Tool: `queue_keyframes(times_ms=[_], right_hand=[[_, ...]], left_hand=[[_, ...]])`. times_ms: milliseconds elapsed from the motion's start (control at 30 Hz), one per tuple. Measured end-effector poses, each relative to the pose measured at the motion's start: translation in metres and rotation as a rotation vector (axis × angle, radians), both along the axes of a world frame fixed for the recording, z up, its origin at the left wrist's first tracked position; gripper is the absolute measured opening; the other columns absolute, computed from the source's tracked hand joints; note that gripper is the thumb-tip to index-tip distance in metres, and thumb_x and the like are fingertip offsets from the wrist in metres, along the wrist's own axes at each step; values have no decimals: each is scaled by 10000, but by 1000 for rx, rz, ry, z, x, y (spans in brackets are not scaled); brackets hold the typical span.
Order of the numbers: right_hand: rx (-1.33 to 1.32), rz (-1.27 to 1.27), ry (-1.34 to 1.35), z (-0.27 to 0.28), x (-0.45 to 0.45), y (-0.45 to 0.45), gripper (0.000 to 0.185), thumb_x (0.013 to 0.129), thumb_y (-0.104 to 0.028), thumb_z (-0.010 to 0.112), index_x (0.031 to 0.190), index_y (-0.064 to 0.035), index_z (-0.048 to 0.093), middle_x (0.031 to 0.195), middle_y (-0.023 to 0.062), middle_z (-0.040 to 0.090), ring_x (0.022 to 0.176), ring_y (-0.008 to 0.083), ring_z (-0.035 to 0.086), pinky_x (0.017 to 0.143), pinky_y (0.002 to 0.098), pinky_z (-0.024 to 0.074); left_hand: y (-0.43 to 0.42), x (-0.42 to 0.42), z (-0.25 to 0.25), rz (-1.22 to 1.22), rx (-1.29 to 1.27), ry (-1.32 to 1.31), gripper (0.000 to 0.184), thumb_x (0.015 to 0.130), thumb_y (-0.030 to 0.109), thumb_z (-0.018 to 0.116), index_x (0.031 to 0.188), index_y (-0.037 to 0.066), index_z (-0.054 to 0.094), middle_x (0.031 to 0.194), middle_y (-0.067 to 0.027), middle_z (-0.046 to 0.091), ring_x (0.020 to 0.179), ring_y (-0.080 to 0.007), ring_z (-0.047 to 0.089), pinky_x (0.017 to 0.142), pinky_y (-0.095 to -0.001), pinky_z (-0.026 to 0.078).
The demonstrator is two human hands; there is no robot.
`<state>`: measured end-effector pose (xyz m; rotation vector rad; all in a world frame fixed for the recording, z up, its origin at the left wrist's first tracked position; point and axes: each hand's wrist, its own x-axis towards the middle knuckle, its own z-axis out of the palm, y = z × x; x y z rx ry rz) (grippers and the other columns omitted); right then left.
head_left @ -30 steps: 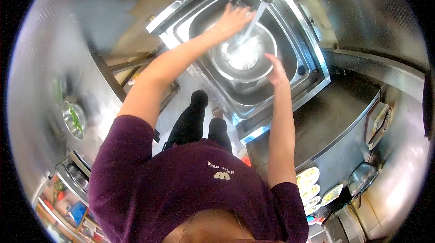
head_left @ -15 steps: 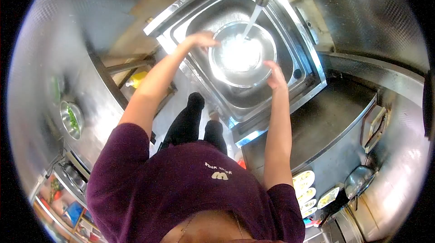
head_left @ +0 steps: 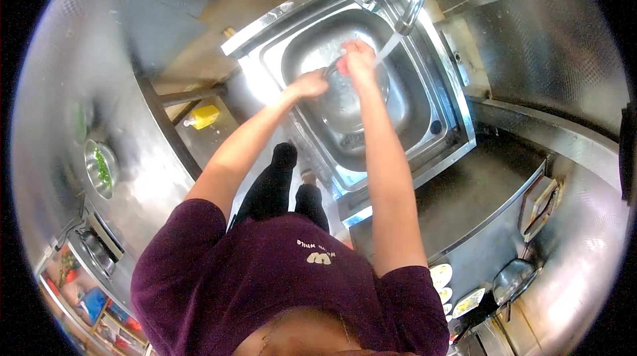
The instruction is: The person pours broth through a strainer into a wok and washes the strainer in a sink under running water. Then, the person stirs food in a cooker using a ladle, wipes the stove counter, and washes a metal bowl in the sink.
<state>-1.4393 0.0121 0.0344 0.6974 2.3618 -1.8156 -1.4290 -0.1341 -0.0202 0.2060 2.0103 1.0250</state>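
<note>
Inside the steel sink [head_left: 415, 136], a round metal bowl [head_left: 345, 109] appears tilted, its outline partly lost in glare. My left hand [head_left: 310, 84] is closed at the near-left side of the bowl, on its dark rim. My right hand [head_left: 359, 63] is closed just beyond it, close to the rim; a reddish-pink patch shows at its fingers, and I cannot make out whether it is an object. From the curved faucet [head_left: 415, 1], water [head_left: 389, 47] runs down beside my right hand.
Left of the sink, a steel counter [head_left: 149, 163] bears a bowl of chopped greens [head_left: 101, 169]. Below it stands a yellow bottle [head_left: 202, 117]. On the right are a dark worktop [head_left: 458, 190], several plates of food [head_left: 440, 276] and a wok [head_left: 514, 280].
Both hands have left opposite sides of the bowl and come together at its far-left part. The bowl, earlier level under the stream, now looks tilted.
</note>
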Motion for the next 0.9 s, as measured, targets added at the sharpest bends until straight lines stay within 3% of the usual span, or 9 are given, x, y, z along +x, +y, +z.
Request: queue_keyframes(times_ms=[133,233,333,433,500,600,667,800,900], right_hand=[[1010,482,80,33,9,14,204,786,-239,520,853,-60,589,623,127,585,536,290,570,524,385,475],[1188,557,362,31,28,49,204,759,-252,530,832,-70,585,651,145,583,594,332,561,594,426,474],[1124,669,414,42,47,79,178,729,-230,549,798,-70,584,669,131,587,625,328,563,632,420,474],[1033,756,11,12,70,108,141,708,-196,559,749,-64,586,646,124,575,561,344,526,595,381,466],[826,609,-34,5,85,117,110,696,-149,557,697,-40,569,610,98,568,523,274,509,550,334,437],[413,222,-93,-5,105,127,136,674,-121,536,681,7,581,560,86,561,515,184,518,522,319,417],[224,11,-161,3,110,124,140,671,-86,521,693,31,594,552,58,551,526,88,473,499,270,390],[77,-50,-82,3,113,114,102,660,-62,530,657,28,578,549,15,527,498,83,429,467,264,359],[21,-69,-54,-2,112,102,71,654,-38,520,626,16,556,542,-13,492,492,66,393,454,247,330]], left_hand=[[19,-14,7,-189,-136,336,550,658,184,475,1202,111,444,870,-182,607,812,-295,594,680,-390,462],[47,-31,48,-366,-179,441,489,664,215,501,1148,145,496,909,-159,610,888,-303,579,728,-398,454],[84,-35,53,-571,-221,508,380,669,241,525,1030,132,572,896,-138,617,870,-294,588,722,-402,458],[116,-37,37,-729,-160,512,293,675,257,540,919,114,616,903,-131,615,881,-294,584,740,-410,451],[126,-40,39,-723,-104,506,252,674,262,557,861,111,633,946,-134,603,922,-296,568,764,-413,436],[117,-50,66,-576,-29,756,464,676,236,600,1102,82,496,1124,-170,504,1066,-308,478,875,-478,361],[109,-64,50,-214,29,1288,450,737,218,562,1125,20,449,1230,-198,401,1166,-311,375,945,-480,295],[80,-107,68,37,-223,1412,596,805,279,484,1263,-43,278,1312,-183,315,1247,-284,263,996,-441,242],[50,-129,44,-84,-335,1398,570,811,222,438,1288,-30,253,1357,-176,248,1270,-283,224,1010,-439,221]])
